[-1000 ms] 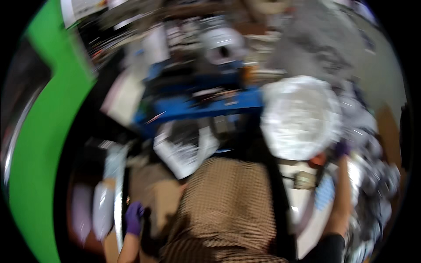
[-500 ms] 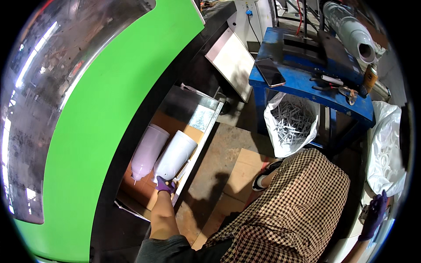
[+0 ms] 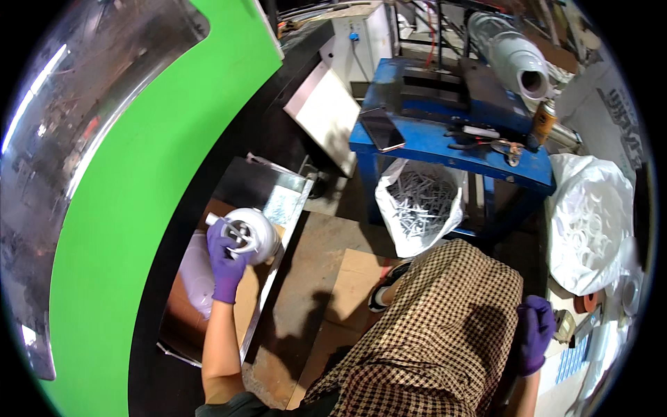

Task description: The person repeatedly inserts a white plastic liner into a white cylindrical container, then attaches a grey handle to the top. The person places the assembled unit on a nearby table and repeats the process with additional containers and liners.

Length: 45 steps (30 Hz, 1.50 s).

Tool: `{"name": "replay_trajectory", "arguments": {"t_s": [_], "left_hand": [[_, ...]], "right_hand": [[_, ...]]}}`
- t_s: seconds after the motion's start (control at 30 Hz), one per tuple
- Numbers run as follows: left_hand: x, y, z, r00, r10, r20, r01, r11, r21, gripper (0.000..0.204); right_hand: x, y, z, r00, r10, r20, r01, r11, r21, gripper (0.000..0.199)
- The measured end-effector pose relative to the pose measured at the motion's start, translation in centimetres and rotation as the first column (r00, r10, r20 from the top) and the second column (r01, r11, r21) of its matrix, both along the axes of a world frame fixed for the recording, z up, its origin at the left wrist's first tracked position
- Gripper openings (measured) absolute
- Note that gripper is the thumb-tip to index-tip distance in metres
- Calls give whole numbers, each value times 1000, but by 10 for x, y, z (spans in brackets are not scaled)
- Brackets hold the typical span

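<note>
Inside the metal-edged chute at the left, my left hand, in a purple glove, is closed on a pale plastic cylinder. The cylinder is tilted so its end, with a hole and thin struts, faces up. A white stub sticks out by my fingers. Beside it, partly hidden by my hand, a second pale cylinder lies on cardboard. My right hand, also gloved in purple, hovers beside the checked cloth on my lap. Its fingers are loosely bent, and nothing shows in them.
A green machine panel rises at the left. Ahead stands a blue bench with a phone, pliers and a spray can. White sacks hold grey plastic scraps and white rings. More pale cylinders lie behind.
My left hand has tipped up the nearer cylinder, turning its end toward me. My right hand has come inward toward my lap. The whole view has shifted right.
</note>
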State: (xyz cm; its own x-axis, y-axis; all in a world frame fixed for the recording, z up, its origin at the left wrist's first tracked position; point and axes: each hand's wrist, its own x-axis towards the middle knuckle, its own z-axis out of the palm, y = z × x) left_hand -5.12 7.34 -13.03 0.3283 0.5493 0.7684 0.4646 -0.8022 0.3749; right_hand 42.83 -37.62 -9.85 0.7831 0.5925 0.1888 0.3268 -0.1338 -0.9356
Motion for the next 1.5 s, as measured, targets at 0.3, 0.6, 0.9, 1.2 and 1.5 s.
{"name": "replay_trajectory", "arguments": {"t_s": [0.3, 0.6, 0.9, 1.2, 1.5], "left_hand": [[216, -182, 49, 697, -693, -184, 639, 717, -277, 76], [247, -199, 38, 601, -764, -234, 685, 644, -341, 81], [267, -228, 63, 653, -539, -533, 594, 800, -82, 67], [308, -215, 55, 541, -661, -520, 776, 631, 5, 47], [313, -129, 68, 821, -525, 223, 568, 786, -242, 85]], "right_hand": [[-87, 62, 23, 621, 442, 647, -457, 875, -159, 41], [-122, 85, -18, 706, 541, 456, -357, 829, -431, 51], [-127, 60, -16, 750, 534, 390, -334, 815, -474, 40], [-80, 62, 0, 183, 665, -725, -463, 708, 533, 60], [88, 19, 86, 778, 30, 628, 92, 983, -162, 26]]}}
